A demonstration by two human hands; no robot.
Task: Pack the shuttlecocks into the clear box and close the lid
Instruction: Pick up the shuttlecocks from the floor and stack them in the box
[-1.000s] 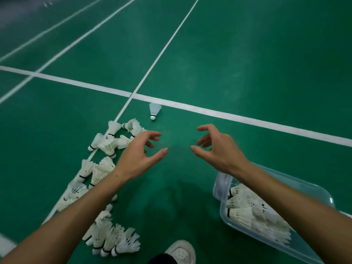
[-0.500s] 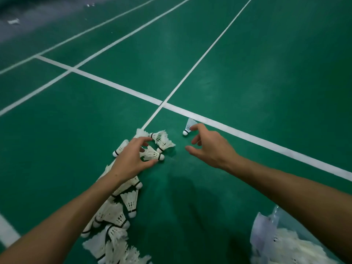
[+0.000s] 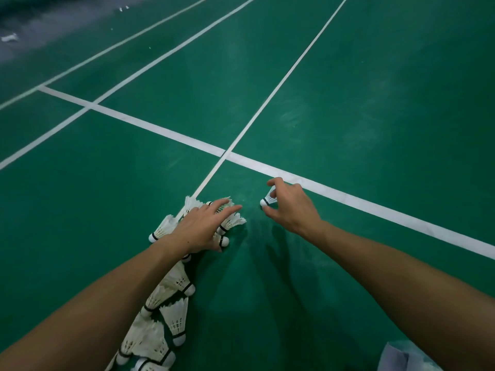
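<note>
Both of my hands are out over the green court floor point(image 3: 375, 89). My left hand point(image 3: 199, 228) lies flat and spread, fingers straight, pressing down on the far end of the shuttlecock pile point(image 3: 171, 295). My right hand point(image 3: 290, 207) is curled, its thumb and fingers pinching a lone shuttlecock point(image 3: 268, 200) that sits apart from the pile, cork end pointing left and just at the floor.

Largest thing I see is the floor itself, crossed by white court lines point(image 3: 348, 199); one broad line runs just beyond my right hand, and a thinner one meets it ahead of the pile.

Next comes the pile, a loose trail of white feather shuttlecocks running from my left hand back toward me along my left forearm, lying on their sides at mixed angles. One of them point(image 3: 175, 317) lies with its cork toward me, clear of the arm.

Down in the near right corner I can make out only a pale, blurred edge of the clear box point(image 3: 399, 357); I cannot tell what is inside it or where its lid is from here.
</note>
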